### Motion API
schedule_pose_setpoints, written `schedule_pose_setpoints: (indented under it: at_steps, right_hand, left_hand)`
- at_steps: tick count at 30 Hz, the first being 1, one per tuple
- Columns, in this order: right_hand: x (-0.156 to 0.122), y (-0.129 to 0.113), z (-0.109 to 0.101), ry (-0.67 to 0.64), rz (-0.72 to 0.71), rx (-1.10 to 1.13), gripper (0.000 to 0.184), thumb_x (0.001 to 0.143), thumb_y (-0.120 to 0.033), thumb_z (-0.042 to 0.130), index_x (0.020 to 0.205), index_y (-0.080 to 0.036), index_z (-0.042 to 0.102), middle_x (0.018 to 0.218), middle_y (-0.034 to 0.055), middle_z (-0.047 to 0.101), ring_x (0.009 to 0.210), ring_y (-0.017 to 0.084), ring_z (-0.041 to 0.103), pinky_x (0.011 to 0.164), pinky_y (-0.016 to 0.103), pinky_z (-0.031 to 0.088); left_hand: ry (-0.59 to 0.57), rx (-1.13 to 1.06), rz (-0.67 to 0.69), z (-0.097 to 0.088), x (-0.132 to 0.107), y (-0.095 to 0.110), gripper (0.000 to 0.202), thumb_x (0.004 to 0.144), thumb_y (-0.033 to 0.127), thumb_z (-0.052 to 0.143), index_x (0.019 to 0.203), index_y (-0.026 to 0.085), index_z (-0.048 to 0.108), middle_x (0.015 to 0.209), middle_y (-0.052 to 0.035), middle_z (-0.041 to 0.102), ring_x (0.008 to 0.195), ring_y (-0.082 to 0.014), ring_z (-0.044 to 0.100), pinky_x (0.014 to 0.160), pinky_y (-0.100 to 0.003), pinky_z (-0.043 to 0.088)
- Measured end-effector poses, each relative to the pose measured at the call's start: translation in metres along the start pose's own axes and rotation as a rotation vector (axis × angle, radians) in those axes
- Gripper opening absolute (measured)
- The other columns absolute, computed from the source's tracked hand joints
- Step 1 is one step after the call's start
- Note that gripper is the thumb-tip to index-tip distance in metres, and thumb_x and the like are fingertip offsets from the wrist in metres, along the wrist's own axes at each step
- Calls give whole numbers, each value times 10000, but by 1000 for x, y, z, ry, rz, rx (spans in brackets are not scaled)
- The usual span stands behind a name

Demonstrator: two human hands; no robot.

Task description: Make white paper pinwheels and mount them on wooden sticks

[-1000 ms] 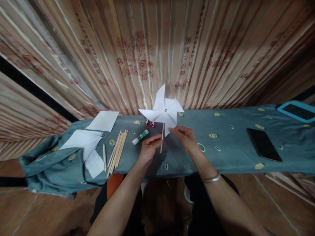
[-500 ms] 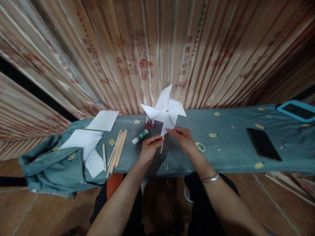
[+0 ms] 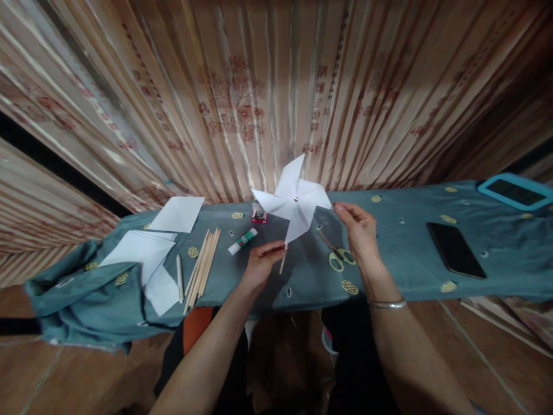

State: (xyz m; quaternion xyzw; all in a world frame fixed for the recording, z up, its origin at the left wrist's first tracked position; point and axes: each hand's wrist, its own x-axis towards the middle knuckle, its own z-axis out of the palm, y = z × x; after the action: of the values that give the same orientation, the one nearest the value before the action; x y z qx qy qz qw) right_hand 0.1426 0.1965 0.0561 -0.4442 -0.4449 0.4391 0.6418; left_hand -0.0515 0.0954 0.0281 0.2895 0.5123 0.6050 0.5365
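A white paper pinwheel [image 3: 302, 208] with a shiny pin at its centre is held up over the table, its blades facing me. My left hand [image 3: 264, 260] pinches its thin wooden stick [image 3: 282, 265] just under the lowest blade. My right hand [image 3: 359, 227] has its thumb and fingertips drawn together right beside the tip of the right blade; whether they touch the paper I cannot tell. Below and between the hands lie scissors [image 3: 339, 257] with yellow-green handles, partly behind my right hand. A glue stick [image 3: 242, 241] and a small red box of pins [image 3: 259, 215] are left of the pinwheel.
Several wooden sticks [image 3: 202, 270] and a white pen [image 3: 180, 278] lie at the left, beside white paper sheets [image 3: 147, 251]. At the right are a black phone [image 3: 457, 250] and a blue-framed tablet [image 3: 516, 191]. A patterned curtain [image 3: 259, 86] hangs behind the cloth-covered table [image 3: 401, 253].
My right hand has left the lowest blade and moved up and right to the right blade's tip, uncovering more of the scissors. My left hand keeps its hold on the stick.
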Motion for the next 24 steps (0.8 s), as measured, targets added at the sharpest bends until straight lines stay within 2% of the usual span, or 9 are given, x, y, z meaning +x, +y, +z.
schedule_pose_setpoints:
  at_steps: [3,10,24]
  right_hand:
    - [2,0,0,-9,-9,3,238,605,-385,806,773,-229,743,753,4,725,704,152,619,712,304,482]
    - [-1,5,2,-32,9,-4,160,600,-367,789,639,-228,720,775,13,733,732,168,627,722,314,483]
    - [-23,5,25,-198,161,76,212,538,-398,840,597,-230,725,712,-16,709,657,134,579,671,279,450]
  left_hand:
    - [-25,41,-26,1,-1,-2,288,479,238,857,755,191,788,769,-53,767,743,-190,673,827,-348,502]
    - [-78,68,13,1,-1,0,282,538,231,827,813,178,793,854,-76,773,840,-220,683,886,-365,485]
    - [43,-9,38,-1,3,-1,266,512,240,845,766,190,785,794,-50,762,791,-194,676,864,-362,495]
